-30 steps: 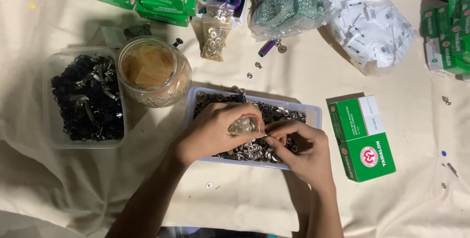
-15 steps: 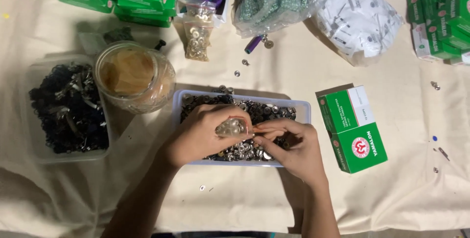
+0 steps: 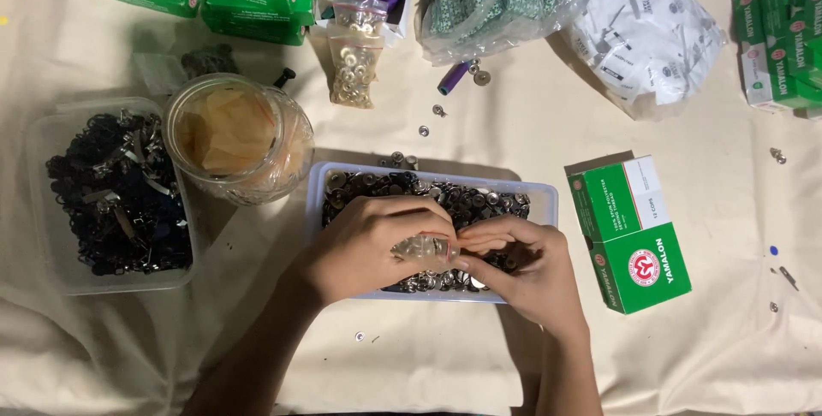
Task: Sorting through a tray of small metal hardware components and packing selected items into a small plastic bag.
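Black clips in a clear tub [image 3: 111, 202] at far left, then a glass jar [image 3: 235, 138] — both on cream cloth [image 3: 479, 365]. Left hand [image 3: 372, 245] pinching a small clear bag [image 3: 419, 249] over the white tray of metal snaps [image 3: 432, 228], right hand [image 3: 522, 270] fingers narrowed at its mouth; best held low over the tray. Green box [image 3: 634, 236] at right.

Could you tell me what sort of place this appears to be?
Probably a sewing or garment-trimmings worktable: a white tray of small metal snap fasteners, green cardboard boxes, a clear tub of black metal clips, all on cream cloth.
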